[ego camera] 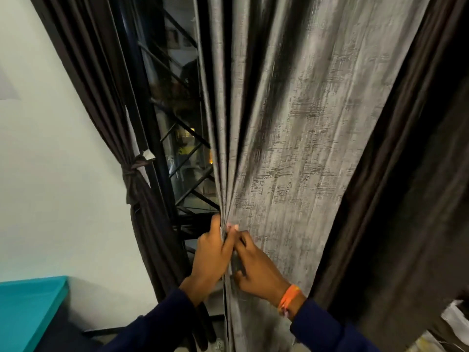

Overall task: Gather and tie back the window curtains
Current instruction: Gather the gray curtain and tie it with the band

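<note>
Grey curtain [291, 148] pleats pinched by left hand [212, 252]; right hand [256, 265] gripping just beside. Best feeding folds leftward evenly, keeping bunch tight for tying.

A pale, plain painted wall [63, 186] fills the left side. Low in the left corner sits a flat teal-blue surface [28, 311]. Behind black diagonal metal window bars [182, 158], dark glass shows small yellow lights. Crumpled white material [454, 318] lies at the lower right edge.

Grey textured curtain [291, 148], pleats bunched at left edge, hanging untied
</note>
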